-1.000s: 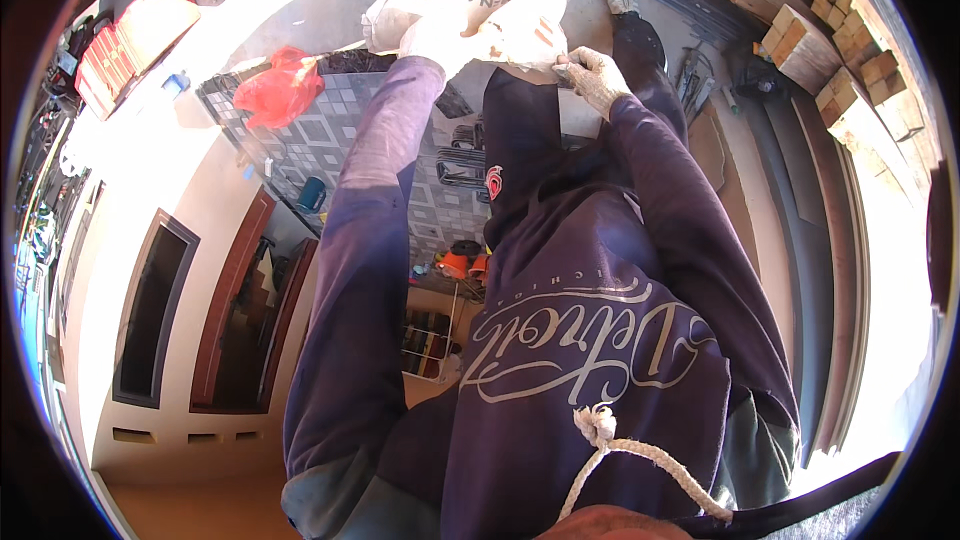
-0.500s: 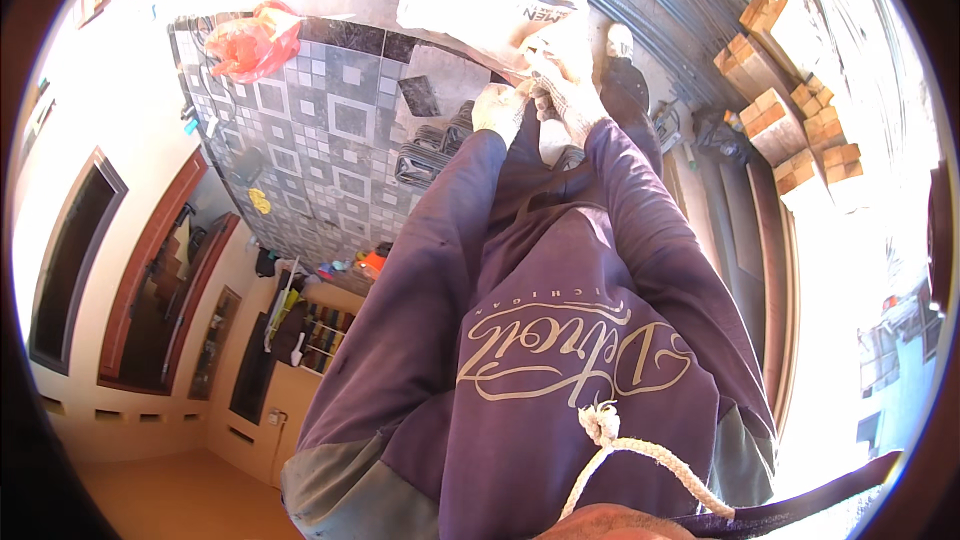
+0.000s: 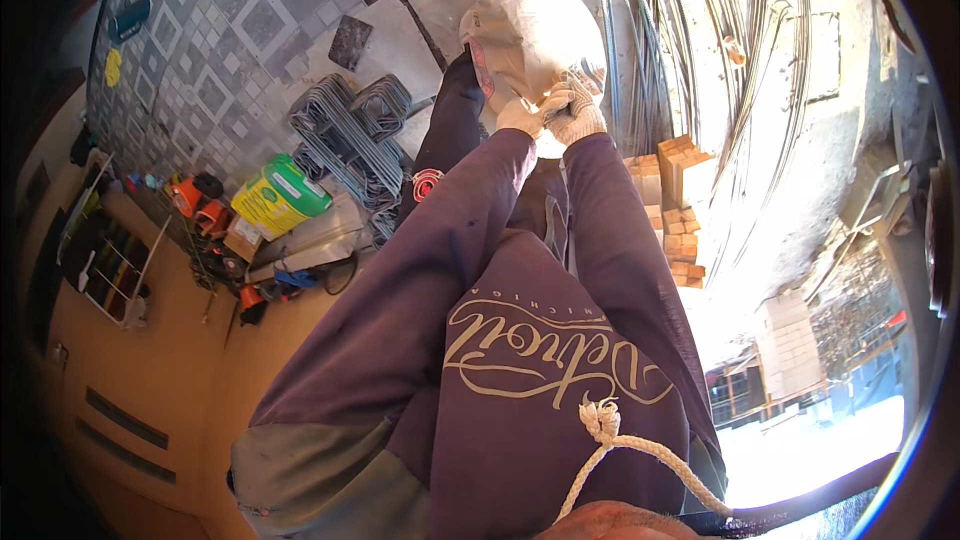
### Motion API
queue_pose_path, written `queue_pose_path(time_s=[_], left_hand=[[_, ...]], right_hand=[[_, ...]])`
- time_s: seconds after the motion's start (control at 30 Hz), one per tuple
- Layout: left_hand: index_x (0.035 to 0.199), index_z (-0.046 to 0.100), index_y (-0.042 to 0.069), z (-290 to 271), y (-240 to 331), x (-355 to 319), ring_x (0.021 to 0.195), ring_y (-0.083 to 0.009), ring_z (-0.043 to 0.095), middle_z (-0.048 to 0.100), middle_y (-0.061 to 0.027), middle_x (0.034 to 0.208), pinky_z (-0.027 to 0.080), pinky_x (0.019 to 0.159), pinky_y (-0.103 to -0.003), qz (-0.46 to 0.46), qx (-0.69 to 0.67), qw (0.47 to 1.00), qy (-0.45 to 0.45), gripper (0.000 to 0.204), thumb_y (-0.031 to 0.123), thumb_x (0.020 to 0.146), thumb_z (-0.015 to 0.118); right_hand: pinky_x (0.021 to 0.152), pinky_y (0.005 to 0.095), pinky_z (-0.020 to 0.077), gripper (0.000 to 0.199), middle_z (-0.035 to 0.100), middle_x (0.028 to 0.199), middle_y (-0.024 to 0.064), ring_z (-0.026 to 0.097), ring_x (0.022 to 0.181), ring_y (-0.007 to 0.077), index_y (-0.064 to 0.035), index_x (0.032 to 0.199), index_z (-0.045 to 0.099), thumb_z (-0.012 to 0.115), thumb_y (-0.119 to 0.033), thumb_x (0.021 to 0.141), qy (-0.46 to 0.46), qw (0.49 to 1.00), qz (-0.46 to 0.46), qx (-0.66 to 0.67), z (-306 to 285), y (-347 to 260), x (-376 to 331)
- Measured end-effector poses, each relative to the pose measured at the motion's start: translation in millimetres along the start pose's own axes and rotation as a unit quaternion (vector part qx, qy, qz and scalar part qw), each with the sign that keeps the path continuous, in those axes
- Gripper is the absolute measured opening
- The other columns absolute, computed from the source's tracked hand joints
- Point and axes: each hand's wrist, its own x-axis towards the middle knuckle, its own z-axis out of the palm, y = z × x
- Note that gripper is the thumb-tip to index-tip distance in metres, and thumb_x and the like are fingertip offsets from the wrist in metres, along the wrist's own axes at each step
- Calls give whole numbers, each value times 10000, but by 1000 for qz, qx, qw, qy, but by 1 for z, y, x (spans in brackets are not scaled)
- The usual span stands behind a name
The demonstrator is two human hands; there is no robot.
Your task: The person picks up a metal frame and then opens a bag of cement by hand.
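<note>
A full, pale sack (image 3: 530, 28) hangs in front of me near the top of the view, its far side washed out by sunlight. My left hand (image 3: 521, 118) is closed on the sack's gathered near end. Right beside it, my right hand (image 3: 574, 116), in a knitted work glove, grips the same end. The two hands nearly touch. Glare hides some of the fingers. Below the sack, one dark-trousered leg (image 3: 450, 125) of mine is stretched forward to the left.
Bent steel stirrups (image 3: 350, 130) lie stacked left of my leg on patterned tiles (image 3: 265, 25). A yellow-green jerrycan (image 3: 282, 198) stands closer. Long steel bars (image 3: 640, 30) curve across the floor at right, with cut timber (image 3: 672, 180) beside them.
My view has turned to the right, so the tiles and stirrups sit further left. The sack stays in both hands and now shows its shaded, printed side.
</note>
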Motion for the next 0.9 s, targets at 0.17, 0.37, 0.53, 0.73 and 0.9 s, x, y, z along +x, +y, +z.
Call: queue_pose_path(time_s=[0.17, 0.37, 0.53, 0.73, 0.9], left_hand=[[1002, 714, 45, -15, 19, 8, 931, -403, 651, 675, -246, 974, 509, 791, -459, 16, 90, 996, -1, 386, 388, 832, 663], [966, 654, 47, -14, 27, 8, 928, -385, 651, 675, -217, 979, 508, 809, -452, 14, 58, 996, -66, 328, 358, 863, 650], [1096, 583, 17, -33, 37, -28, 962, -352, 655, 652, -194, 1020, 524, 823, -437, 0, 90, 995, 37, 540, 500, 859, 629], [1182, 529, 37, -35, 58, -12, 1013, -308, 661, 598, -172, 1153, 539, 822, -431, 22, 125, 989, 73, 413, 294, 878, 641], [1110, 556, 48, -36, 46, -13, 980, -353, 666, 610, -209, 1108, 537, 824, -457, 2, 45, 994, 102, 343, 254, 848, 635]], right_hand=[[447, 245, 464, 174, 445, 543, -39, 483, 454, 84, -95, 774, 553, 544, -96, 948, 46, 995, -44, 76, 15, 5, 5], [443, 243, 449, 211, 409, 527, -39, 464, 446, 82, -82, 741, 521, 511, -75, 952, 120, 988, -93, 25, 41, -14, -13], [526, 270, 477, 187, 461, 603, -34, 473, 507, 91, -58, 857, 528, 550, -200, 977, 77, 995, -32, -52, 47, 2, -32], [553, 292, 468, 187, 449, 609, -11, 467, 524, 115, -75, 751, 510, 503, -54, 937, 94, 994, -45, -40, 50, 7, -7], [543, 289, 465, 170, 420, 564, 3, 494, 494, 154, -35, 746, 490, 431, 71, 866, 118, 990, -80, -6, 81, -33, -19]])
